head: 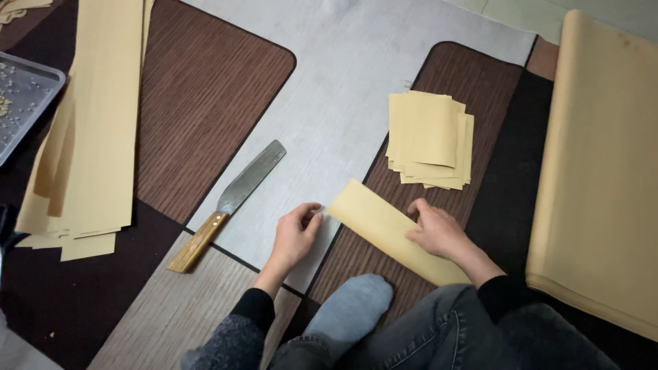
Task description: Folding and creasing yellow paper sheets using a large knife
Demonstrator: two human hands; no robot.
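Left hand point(295, 233) pinching the near-left corner of a tan paper strip point(384, 226); right hand point(439, 229) pressing flat on its middle. Strip at six o'clock on the brown mat point(452, 75). Probably light, limp, easily creased; best taken by the edges. Cut stack point(430, 140) at one o'clock. Knife point(229, 202) at nine. Metal tray point(24, 103) at ten, holding small pale bits.

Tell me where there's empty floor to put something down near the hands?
The pale grey mat is bare between the knife and the small paper stack. The brown mat between the long paper strips and the knife is bare too. It is crowded by the left hand and right hand, both on one paper sheet.
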